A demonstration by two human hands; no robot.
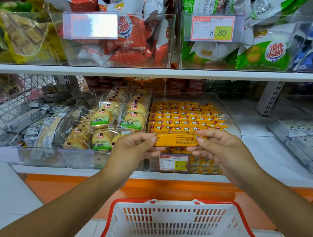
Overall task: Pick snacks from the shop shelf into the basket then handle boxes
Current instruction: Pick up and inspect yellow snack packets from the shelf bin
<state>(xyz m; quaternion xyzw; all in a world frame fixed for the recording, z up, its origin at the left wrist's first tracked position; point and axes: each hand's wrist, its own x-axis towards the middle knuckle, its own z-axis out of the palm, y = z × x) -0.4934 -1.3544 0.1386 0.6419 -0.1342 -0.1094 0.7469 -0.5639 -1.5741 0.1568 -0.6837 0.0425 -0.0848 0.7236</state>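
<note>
Hands, two, pinch one packet; one basket below.

Upper price tag reads 8.80, lower tag 15.80.

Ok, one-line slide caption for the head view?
Left hand and right hand hold a yellow snack packet by its ends above a red-rimmed white plastic basket.

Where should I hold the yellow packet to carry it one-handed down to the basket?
Probably at its middle, from above, thumb and fingers across the narrow width. The yellow packet lies level and long, the left hand and right hand pinching its two ends, so its middle is bare; the basket waits open below.
</note>
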